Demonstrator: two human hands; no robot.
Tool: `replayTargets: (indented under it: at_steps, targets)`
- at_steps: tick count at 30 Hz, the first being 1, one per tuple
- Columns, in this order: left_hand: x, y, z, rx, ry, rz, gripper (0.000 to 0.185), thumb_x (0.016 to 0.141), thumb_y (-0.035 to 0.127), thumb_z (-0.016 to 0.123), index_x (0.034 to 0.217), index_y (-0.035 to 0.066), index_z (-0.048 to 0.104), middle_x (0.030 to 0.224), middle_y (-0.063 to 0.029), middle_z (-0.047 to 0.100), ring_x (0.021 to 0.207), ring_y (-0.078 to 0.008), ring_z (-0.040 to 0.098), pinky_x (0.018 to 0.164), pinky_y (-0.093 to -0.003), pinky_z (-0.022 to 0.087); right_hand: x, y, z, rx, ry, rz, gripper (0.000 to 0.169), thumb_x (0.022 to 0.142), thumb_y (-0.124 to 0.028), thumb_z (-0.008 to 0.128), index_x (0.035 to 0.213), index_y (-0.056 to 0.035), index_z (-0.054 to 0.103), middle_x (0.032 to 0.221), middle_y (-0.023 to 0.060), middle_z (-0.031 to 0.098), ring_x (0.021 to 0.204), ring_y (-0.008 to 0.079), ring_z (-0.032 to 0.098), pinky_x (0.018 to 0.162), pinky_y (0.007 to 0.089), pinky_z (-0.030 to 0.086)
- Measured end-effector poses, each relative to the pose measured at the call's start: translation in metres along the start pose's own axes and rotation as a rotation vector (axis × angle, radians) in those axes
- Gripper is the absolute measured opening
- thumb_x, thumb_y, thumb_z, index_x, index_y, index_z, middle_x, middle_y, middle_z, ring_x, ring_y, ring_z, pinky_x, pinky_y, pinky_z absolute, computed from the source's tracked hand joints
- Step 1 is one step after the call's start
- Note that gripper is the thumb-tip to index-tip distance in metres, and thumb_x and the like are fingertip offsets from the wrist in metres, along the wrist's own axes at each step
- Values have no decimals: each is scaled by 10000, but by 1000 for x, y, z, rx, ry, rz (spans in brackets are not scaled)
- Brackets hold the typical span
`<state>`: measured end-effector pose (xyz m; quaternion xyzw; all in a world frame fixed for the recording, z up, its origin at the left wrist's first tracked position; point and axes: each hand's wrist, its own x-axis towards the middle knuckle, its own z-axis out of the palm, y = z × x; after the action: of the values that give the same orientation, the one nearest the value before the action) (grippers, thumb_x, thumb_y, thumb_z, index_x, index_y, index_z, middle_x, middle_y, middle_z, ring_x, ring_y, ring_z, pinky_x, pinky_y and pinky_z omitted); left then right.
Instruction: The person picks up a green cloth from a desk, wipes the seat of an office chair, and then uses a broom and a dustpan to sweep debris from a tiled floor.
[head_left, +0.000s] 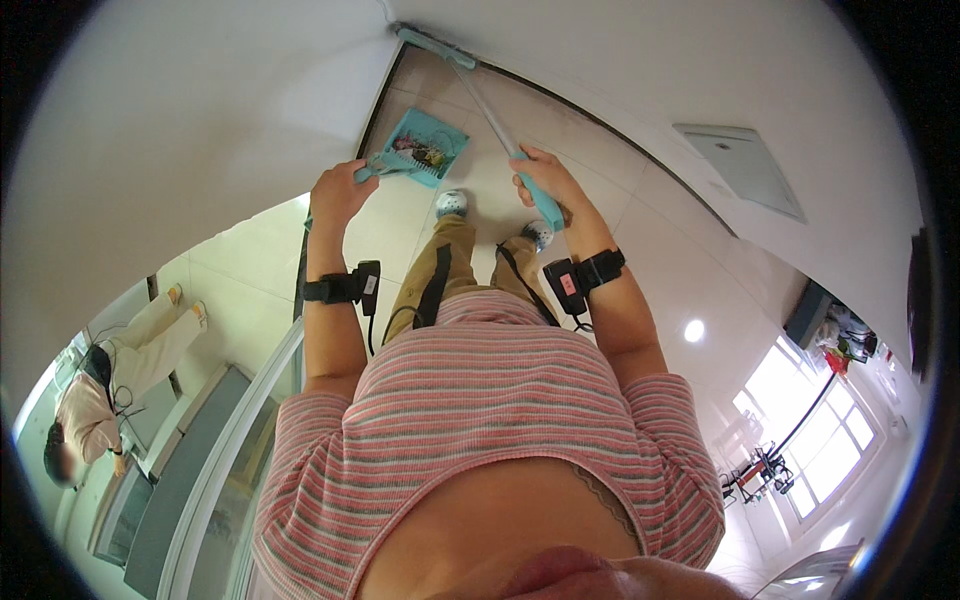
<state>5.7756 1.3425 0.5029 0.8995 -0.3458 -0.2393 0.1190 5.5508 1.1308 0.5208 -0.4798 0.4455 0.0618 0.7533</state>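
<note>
My left hand (337, 193) is closed around the handle of a turquoise dustpan (427, 124). Debris (424, 150) lies in the pan, and a row of comb-like teeth shows near its handle side. With my right hand (550, 178) I grip the turquoise grip of a broom (487, 109) with a pale shaft. Its turquoise head (439, 49) reaches into the corner at the top, with the dark bristles against the wall base. The dustpan is to the left of the broom shaft, and the two are apart.
White walls meet at the corner above a dark skirting strip (600, 116) and a tiled floor (600, 161). A panel (742, 169) is set in the right wall. Another person (90, 412) stands beyond a doorway on the left. A window (810, 420) is at the right.
</note>
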Motion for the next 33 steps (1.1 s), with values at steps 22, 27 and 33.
replayTargets:
  at_steps: [22, 27, 33]
  targets:
    - [12, -11, 28, -77, 42, 93, 428, 648, 375, 563, 994, 125, 596, 953, -117, 589, 895, -293, 548, 753, -388, 443, -93, 63, -11, 260, 114, 97, 513, 690, 3, 514, 1177, 24, 354, 599, 42, 456, 410, 101, 420, 344, 229, 317]
    - [16, -12, 32, -52, -79, 38, 466, 646, 355, 530, 1029, 93, 575, 992, -123, 579, 932, -287, 540, 772, -387, 439, -122, 73, -8, 108, 135, 59, 651, 692, 1, 513, 1283, 20, 242, 601, 30, 445, 418, 101, 424, 355, 225, 319]
    - [22, 2, 22, -59, -465, -172, 452, 631, 311, 522, 1015, 77, 568, 1046, -160, 551, 978, -299, 522, 801, -388, 429, -117, 68, 9, -24, 165, 91, 693, 687, -4, 522, 1303, 15, 206, 594, 26, 439, 413, 107, 423, 364, 241, 327]
